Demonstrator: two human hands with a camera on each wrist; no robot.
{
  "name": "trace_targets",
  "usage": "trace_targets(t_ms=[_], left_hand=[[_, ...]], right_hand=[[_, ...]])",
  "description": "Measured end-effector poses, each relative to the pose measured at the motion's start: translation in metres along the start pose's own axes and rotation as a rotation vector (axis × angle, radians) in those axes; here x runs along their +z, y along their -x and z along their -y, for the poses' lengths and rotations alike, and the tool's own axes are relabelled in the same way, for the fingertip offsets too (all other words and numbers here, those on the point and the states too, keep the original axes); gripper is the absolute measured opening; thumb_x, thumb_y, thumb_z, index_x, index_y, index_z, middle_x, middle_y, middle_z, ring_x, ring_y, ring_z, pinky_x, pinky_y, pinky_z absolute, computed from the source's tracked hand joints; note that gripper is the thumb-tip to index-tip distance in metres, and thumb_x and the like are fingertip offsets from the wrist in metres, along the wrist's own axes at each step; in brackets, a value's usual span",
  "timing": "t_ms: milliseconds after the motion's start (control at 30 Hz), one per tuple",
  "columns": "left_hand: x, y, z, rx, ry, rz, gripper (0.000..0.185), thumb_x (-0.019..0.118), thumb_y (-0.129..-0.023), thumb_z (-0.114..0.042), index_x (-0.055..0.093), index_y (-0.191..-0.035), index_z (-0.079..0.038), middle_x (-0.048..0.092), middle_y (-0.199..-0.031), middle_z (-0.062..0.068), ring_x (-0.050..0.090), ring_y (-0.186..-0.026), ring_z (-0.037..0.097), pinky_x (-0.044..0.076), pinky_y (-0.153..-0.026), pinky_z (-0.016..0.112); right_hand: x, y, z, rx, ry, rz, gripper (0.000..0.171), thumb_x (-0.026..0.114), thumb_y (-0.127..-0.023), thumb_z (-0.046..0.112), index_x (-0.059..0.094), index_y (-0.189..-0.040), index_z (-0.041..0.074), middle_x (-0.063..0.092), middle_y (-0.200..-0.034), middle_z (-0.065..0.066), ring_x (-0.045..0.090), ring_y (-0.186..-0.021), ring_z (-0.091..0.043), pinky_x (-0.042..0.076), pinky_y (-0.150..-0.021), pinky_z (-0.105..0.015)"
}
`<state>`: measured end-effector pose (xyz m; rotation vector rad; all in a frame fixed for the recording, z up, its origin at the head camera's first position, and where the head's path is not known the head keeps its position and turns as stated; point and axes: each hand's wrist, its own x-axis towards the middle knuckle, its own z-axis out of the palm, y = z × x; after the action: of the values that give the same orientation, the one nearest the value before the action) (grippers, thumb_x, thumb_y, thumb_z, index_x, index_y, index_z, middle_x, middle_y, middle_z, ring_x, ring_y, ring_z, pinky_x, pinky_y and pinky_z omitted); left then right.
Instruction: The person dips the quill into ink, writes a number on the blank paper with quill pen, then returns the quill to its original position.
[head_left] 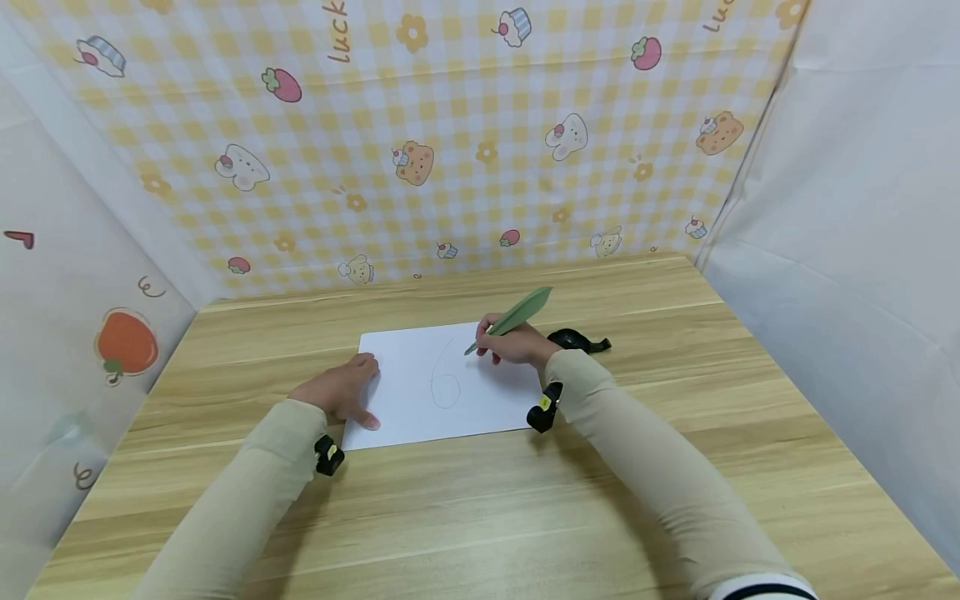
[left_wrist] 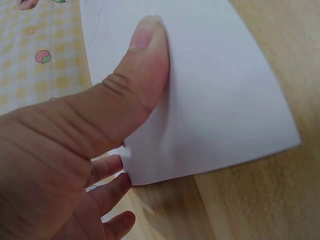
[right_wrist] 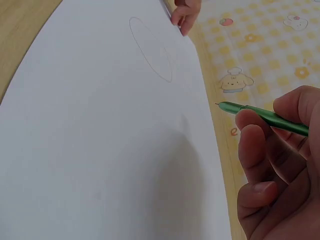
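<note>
A white sheet of paper [head_left: 442, 383] lies flat on the wooden table [head_left: 480, 517], with a thin pencil loop [head_left: 446, 390] drawn near its middle. My left hand [head_left: 341, 390] rests on the sheet's left edge, fingers straight, thumb [left_wrist: 145, 55] pressing the paper [left_wrist: 220, 100]. My right hand [head_left: 513, 343] grips a green leaf-shaped pen [head_left: 513, 317] over the sheet's right part. In the right wrist view the pen [right_wrist: 260, 116] tip hovers just above the paper [right_wrist: 100, 140], beside the drawn loop [right_wrist: 150, 50].
A small black object [head_left: 577, 340] lies on the table just behind my right hand. Yellow checked cartoon-print backdrop [head_left: 420, 150] stands at the back, white walls at both sides. Black wrist cameras [head_left: 544, 407] sit on both sleeves.
</note>
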<state>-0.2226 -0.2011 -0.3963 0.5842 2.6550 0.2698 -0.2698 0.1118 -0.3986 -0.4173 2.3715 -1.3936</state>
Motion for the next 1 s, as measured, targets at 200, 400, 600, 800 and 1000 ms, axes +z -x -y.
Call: trace_targets(t_ms=[200,400,600,800,1000], left_hand=[[-0.001,0.000,0.002,0.007,-0.003,0.003,0.096,0.086,-0.065,-0.041,0.038,-0.135,0.005,0.030,-0.146,0.026,0.049,-0.119,0.039,0.039,-0.102,0.050],[-0.001,0.001,0.001,0.003,-0.009,0.006,0.098,0.086,-0.066,-0.040,0.037,-0.137,0.007,0.030,-0.147,0.027,0.046,-0.123,0.041,0.037,-0.104,0.050],[-0.003,0.005,-0.002,-0.008,0.018,0.017,0.094,0.087,-0.067,-0.038,0.038,-0.135,0.006,0.030,-0.147,0.027,0.047,-0.122,0.041,0.038,-0.103,0.051],[-0.002,0.003,-0.003,-0.009,0.025,0.018,0.095,0.087,-0.068,-0.037,0.037,-0.137,0.006,0.027,-0.150,0.027,0.041,-0.129,0.044,0.035,-0.106,0.052],[-0.002,0.003,-0.002,-0.007,0.020,0.013,0.097,0.087,-0.067,-0.038,0.037,-0.138,0.006,0.027,-0.149,0.028,0.041,-0.128,0.043,0.035,-0.106,0.052]], right_hand=[[-0.013,0.006,-0.002,0.006,0.003,-0.026,0.010,0.055,-0.096,0.017,0.060,-0.092,0.009,0.070,-0.088,-0.006,0.061,-0.068,-0.019,0.047,-0.064,-0.031],[-0.022,0.009,-0.004,0.016,-0.006,-0.051,0.011,0.055,-0.096,0.017,0.059,-0.092,0.009,0.070,-0.089,-0.008,0.060,-0.067,-0.019,0.051,-0.072,-0.042],[-0.031,0.011,-0.009,0.019,-0.014,-0.049,0.010,0.054,-0.097,0.017,0.058,-0.092,0.009,0.070,-0.090,-0.008,0.060,-0.069,-0.020,0.050,-0.078,-0.047],[-0.045,0.017,-0.014,0.025,0.009,-0.059,0.012,0.053,-0.098,0.019,0.057,-0.095,0.008,0.069,-0.093,-0.010,0.062,-0.073,-0.022,0.051,-0.068,-0.032],[-0.059,0.021,-0.022,0.015,-0.006,-0.075,0.013,0.051,-0.098,0.018,0.056,-0.097,0.006,0.068,-0.094,-0.012,0.062,-0.077,-0.029,0.051,-0.071,-0.034]])
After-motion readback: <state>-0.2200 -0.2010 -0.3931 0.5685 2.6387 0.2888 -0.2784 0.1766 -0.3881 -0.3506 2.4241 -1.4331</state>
